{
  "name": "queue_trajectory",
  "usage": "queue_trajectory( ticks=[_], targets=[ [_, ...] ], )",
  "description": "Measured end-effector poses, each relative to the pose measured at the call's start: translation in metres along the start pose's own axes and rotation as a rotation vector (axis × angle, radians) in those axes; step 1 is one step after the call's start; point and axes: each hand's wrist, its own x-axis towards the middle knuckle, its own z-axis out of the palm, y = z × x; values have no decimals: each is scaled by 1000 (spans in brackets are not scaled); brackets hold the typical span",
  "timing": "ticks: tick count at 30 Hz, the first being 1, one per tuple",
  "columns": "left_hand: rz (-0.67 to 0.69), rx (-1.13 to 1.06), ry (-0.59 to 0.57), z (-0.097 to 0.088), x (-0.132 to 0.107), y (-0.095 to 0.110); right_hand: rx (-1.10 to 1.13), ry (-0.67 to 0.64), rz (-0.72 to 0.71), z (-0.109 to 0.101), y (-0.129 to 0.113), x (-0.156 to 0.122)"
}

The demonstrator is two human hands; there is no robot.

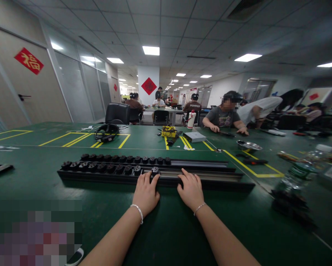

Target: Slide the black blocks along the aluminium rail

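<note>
Resting left hand [146,194] half-open against near black rail [99,178], with thumb and index beside the row's last black knob [155,170], can't tell if gripping; right hand [191,189] half-open too, fingertips at the rail's bare stretch, holding nothing visible. Showing knobs [92,167] lined up leftward here and on far rail [201,163] just behind. Beyond, on green table [99,207]: black headset [106,137], yellow box [168,133]; rightward, metal bowl [249,146], clear bottle [300,170].
</note>
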Motion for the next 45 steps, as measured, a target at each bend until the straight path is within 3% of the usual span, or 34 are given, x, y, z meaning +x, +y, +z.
queue_trajectory(
  ticks=[24,45],
  targets=[
    [-19,-28,-19,-3,2,1,-11,8,-13,2,1,0],
    [-32,-72,105,11,3,-5,-6,-2,-5,-1,0,0]
  ],
)
